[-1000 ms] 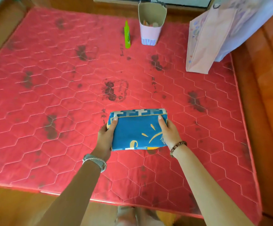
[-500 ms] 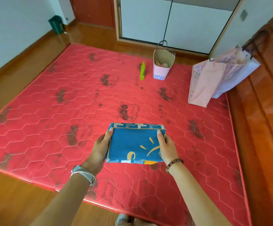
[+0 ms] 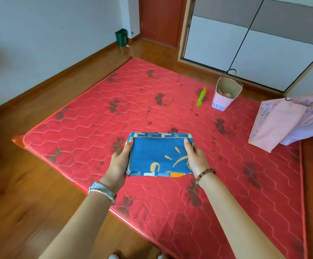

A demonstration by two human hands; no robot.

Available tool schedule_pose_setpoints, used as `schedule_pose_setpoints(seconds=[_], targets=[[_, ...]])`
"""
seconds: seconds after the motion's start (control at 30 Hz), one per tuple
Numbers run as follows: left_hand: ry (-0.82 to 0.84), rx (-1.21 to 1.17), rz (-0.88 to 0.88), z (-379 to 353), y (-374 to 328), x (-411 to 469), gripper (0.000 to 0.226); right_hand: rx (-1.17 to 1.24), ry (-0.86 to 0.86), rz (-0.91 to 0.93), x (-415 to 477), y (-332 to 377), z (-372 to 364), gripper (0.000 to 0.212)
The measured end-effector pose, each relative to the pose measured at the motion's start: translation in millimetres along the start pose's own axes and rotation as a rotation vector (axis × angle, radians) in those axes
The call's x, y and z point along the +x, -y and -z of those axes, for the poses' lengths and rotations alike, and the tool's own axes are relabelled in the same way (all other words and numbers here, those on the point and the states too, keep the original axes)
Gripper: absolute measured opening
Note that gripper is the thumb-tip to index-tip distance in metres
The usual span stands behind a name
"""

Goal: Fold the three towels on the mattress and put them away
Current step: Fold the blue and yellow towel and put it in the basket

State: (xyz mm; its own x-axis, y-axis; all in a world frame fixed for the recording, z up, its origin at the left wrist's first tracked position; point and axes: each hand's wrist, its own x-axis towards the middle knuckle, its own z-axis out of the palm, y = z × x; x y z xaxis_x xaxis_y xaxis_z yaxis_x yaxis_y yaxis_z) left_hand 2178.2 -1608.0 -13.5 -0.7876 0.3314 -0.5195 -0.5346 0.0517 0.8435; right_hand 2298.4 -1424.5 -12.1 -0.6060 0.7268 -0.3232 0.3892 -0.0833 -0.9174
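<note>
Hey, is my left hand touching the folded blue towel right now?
Touching. The head view shows the left hand gripping the folded blue towel at its left edge, with the thumb lying on the top face.

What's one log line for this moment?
folded blue towel held over mattress | left hand grips its left side | right hand grips its right side

One head-worn wide view looks forward and down across the mattress (image 3: pixel 114 118) toward the door (image 3: pixel 159 19)

Folded blue towel (image 3: pixel 157 156) gripped between left hand (image 3: pixel 119 161) and right hand (image 3: pixel 196 159), seemingly above red mattress (image 3: pixel 95 116).
</note>
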Motion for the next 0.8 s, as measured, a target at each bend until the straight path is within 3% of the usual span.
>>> schedule_pose_setpoints(seconds=[0.13,0.23,0.43,0.8], targets=[[-0.065,-0.013,-0.016,46.5,-12.1,-4.6,0.053,-0.015,0.079,0.014,-10.7,13.6,-42.3,0.069],[-0.097,-0.012,-0.033,87.8,-21.2,-8.8,0.055,-0.027,0.141,0.029,-22.6,25.3,-82.4,0.052],[-0.176,-0.021,-0.054,187.2,-43.7,-15.1,0.056,-0.044,0.237,0.033,-48.4,42.3,-177.5,0.043],[-0.336,-0.102,-0.072,361.8,-83.9,-40.8,0.050,-0.112,0.454,0.092,-98.4,78.7,-355.7,0.075]])
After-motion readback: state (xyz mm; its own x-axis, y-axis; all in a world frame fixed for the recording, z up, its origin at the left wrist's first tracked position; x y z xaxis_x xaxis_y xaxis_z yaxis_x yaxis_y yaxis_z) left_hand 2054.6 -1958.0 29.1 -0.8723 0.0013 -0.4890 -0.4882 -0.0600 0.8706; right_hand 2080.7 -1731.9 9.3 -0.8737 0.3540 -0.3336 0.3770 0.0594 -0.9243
